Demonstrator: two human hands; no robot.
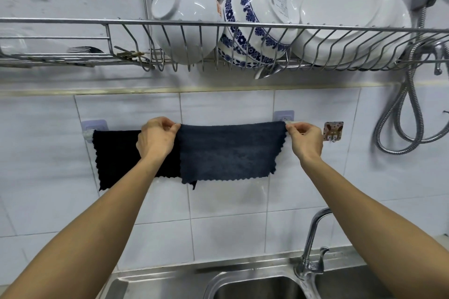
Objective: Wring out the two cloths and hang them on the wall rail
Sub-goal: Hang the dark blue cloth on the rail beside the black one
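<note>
A black cloth point(116, 155) hangs flat on the left part of the wall rail, whose left bracket point(94, 126) and right bracket point(283, 115) stick to the tiles. A dark blue-grey cloth point(230, 153) is draped over the rail's right part and slightly overlaps the black one. My left hand point(156, 138) pinches the blue-grey cloth's top left corner. My right hand point(306, 139) pinches its top right corner beside the right bracket. The rail itself is hidden under the cloths.
A steel dish rack point(218, 24) with white bowls, a blue-patterned bowl point(257, 22) and plates hangs just above. A hose point(403, 114) loops at the right. A small hook point(333, 131) sits right of the rail. Below are a tap point(313, 245) and sink point(255, 284).
</note>
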